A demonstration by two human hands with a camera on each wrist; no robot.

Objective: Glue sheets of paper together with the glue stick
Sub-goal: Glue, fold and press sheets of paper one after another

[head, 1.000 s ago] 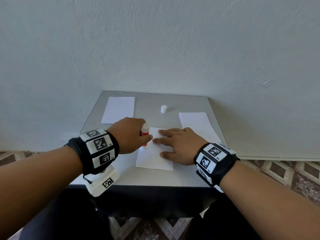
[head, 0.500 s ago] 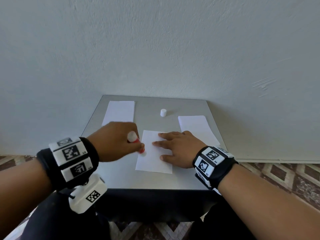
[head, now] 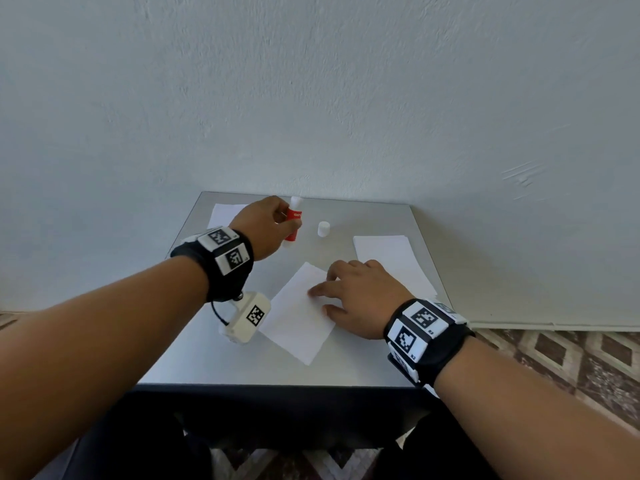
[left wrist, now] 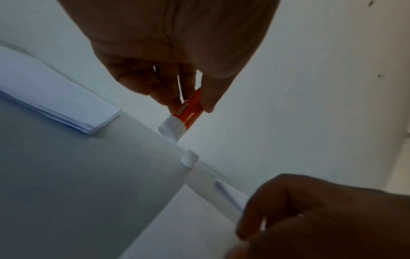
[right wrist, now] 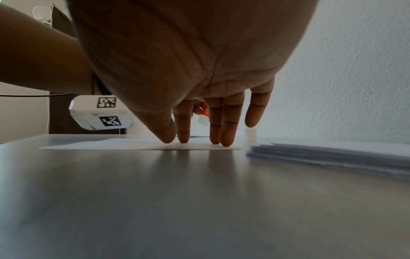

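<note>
lifted off the sheet [head: 298, 313], glue stick [head: 292, 223] sits pinched in left fingers [left wrist: 159, 87]; right fingers [right wrist: 226, 122] spread, pressing it

The counter [head: 207, 358] is seen from above and forward by the head view, facing the wall. The left wrist view is tilted and set close under its palm. The right wrist view is held just above the counter surface. The white cap [head: 323, 229] is shared by all three.

A small table [head: 194, 358] against a wall, with papers, a cap and two hands above it.

A single sheet [head: 294, 317] lies centre-front under the right hand [head: 360, 299]. Paper stacks sit far-left [head: 221, 214] and right [head: 388, 258]. The cap [head: 323, 229] stands between them, just right of the glue stick [head: 292, 223] held up by the left hand [head: 263, 230].
</note>
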